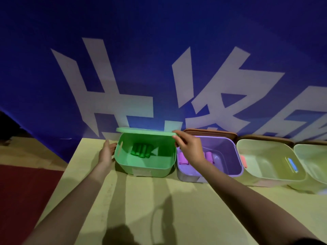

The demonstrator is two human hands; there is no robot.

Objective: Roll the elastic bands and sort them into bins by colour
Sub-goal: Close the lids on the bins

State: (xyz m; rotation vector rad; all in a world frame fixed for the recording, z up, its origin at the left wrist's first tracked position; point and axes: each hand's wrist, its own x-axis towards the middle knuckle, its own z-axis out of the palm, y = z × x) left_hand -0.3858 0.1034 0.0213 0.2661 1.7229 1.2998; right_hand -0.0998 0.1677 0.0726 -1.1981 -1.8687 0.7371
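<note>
- Elastic bands, rolled: none left loose on the yellow table [159, 209], as far as visible, so rolling and sorting judged finished or close to it.
- Left hand [108, 152] laid with relaxed, straight fingers against the left wall of the green bin [141, 168], apparently steadying it.
- Green rolls [141, 150] bunched on the floor of that bin, several side by side; exact count unclear.
- Green lid [146, 131] poised over the back rim, tilted, not yet seated.
- Right hand [188, 149] pinching the lid's right corner between thumb and fingertips, probably easing it down to close.
- Purple bin [233, 167] touching the green one, open, with pink-purple rolls [208, 156] inside, partly hidden by the wrist; brown lid [210, 133] propped behind it.
- Pale bin [276, 175] next along, open, floor bare where visible; a red roll [243, 161] at its left rim and a blue roll [292, 164] at its right rim, inside or wedged between bins unclear.
- Far-right pale bin [315, 163] cut off by the frame edge, contents unseen.
- Left to do, by the look of it: lids on all bins.
</note>
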